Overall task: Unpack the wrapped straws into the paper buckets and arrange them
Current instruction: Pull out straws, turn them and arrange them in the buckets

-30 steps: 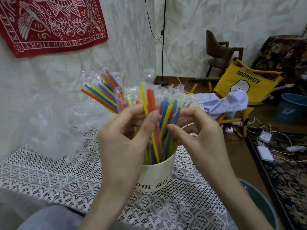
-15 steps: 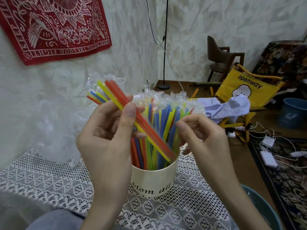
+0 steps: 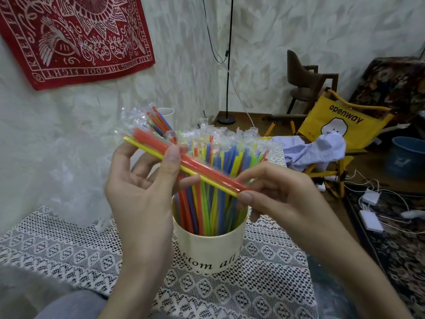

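A cream paper bucket [image 3: 208, 252] with black lettering stands on the lace tablecloth [image 3: 57, 245], full of upright wrapped straws [image 3: 220, 157] in several colours. Above it I hold a red and a yellow wrapped straw [image 3: 195, 168] slanting down to the right. My left hand [image 3: 142, 194] pinches their upper part between thumb and fingers. My right hand [image 3: 276, 201] pinches their lower ends. A second bucket [image 3: 166, 112] behind holds more wrapped straws [image 3: 156, 122]; its body is hidden.
Crumpled clear plastic [image 3: 69, 180] lies against the wall on the left. A yellow folding chair [image 3: 340, 127] with a striped cloth [image 3: 310, 151] stands right of the table. A blue bin [image 3: 407, 157], chargers and cables [image 3: 372, 208] are on the floor.
The red and yellow straws came out of the bucket and now lie slanted above it. My right hand moved onto their lower ends. My left hand kept its hold.
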